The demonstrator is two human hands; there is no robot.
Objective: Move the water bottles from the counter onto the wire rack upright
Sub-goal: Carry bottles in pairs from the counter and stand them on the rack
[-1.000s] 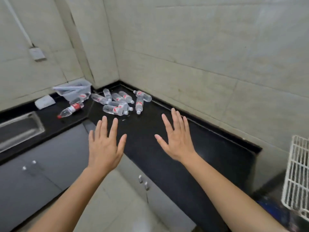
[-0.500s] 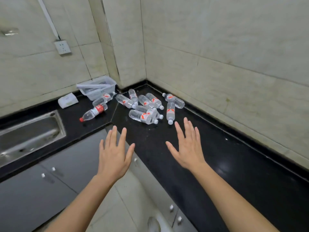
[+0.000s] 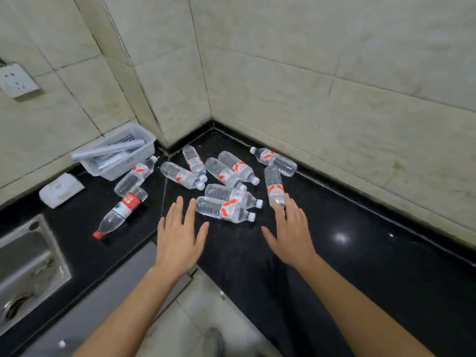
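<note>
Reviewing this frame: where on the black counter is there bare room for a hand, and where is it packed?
Bare: the counter right of the right hand, along the right wall, and the strip between the red-capped bottle and the left hand. Crowded: the corner, where the lying water bottles cluster, with the white basket beside them.

The light is soft and even, rather bright, and seems to come from above; the black counter (image 3: 360, 266) gives one small white glare spot and faint reflections; shadows under the hands are weak; the tiled wall (image 3: 334, 73) lines bend near the edges from the wide lens; the picture is a little soft, the bottle labels not readable
</note>
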